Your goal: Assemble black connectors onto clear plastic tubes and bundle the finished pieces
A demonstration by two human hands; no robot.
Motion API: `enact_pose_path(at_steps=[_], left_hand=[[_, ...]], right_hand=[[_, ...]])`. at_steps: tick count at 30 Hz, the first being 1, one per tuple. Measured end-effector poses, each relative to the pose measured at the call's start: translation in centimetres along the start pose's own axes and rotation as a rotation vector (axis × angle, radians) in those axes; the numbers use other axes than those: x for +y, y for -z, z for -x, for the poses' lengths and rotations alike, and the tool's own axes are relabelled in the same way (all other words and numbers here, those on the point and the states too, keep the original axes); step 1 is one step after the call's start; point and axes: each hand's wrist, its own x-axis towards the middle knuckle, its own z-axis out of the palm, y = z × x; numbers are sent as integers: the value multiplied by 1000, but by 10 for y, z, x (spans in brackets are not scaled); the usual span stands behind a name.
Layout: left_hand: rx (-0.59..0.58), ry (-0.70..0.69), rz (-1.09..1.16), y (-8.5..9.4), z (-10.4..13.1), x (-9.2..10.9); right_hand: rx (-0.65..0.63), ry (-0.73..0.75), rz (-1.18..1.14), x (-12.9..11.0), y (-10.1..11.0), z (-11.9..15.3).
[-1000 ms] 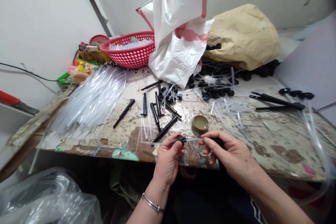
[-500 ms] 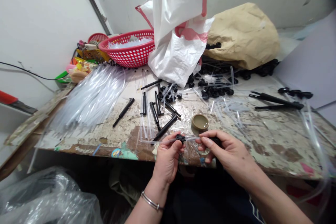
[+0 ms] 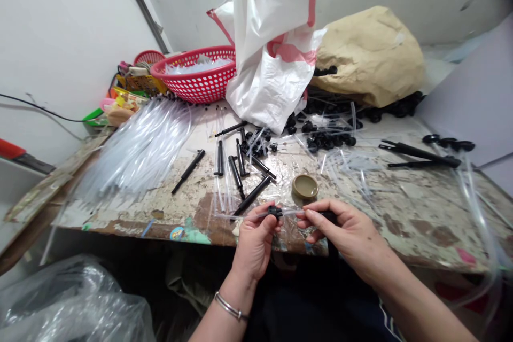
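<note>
Near the table's front edge, my left hand (image 3: 258,232) pinches a small black fitting (image 3: 274,211) between thumb and fingers. A thin clear tube (image 3: 290,211) runs from the fitting toward my right hand (image 3: 334,224), whose thumb and index finger are closed on it. Part of a dark piece shows behind the right fingers; its shape is hidden. Another clear tube (image 3: 228,217) stretches left from my left hand. Just beyond the hands stands a small round dish (image 3: 305,187) with liquid in it. Several black rods (image 3: 236,173) lie left of the dish.
A large bundle of clear tubes (image 3: 136,149) covers the left of the worn table (image 3: 425,214). Behind are a red basket (image 3: 196,83), a white bag (image 3: 272,64) and a brown paper bag (image 3: 368,56). Black parts (image 3: 328,139) lie before them; long black rods (image 3: 420,155) are at right.
My right hand has shifted very slightly left, toward the fitting. Both hands keep their hold, and the things on the table have not moved.
</note>
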Motion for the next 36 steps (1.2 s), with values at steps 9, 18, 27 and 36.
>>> enact_pose_path(at_steps=[9, 18, 27, 36], left_hand=[[-19, 30, -20, -1, 0, 0], [-50, 54, -37, 1, 0, 3], [-56, 47, -35, 3, -1, 3], [94, 26, -88, 3, -4, 5]], right_hand=[[24, 240, 449, -4, -4, -5], [16, 205, 383, -11, -10, -7], [-29, 161, 367, -9, -16, -4], [56, 482, 575, -3, -7, 2]])
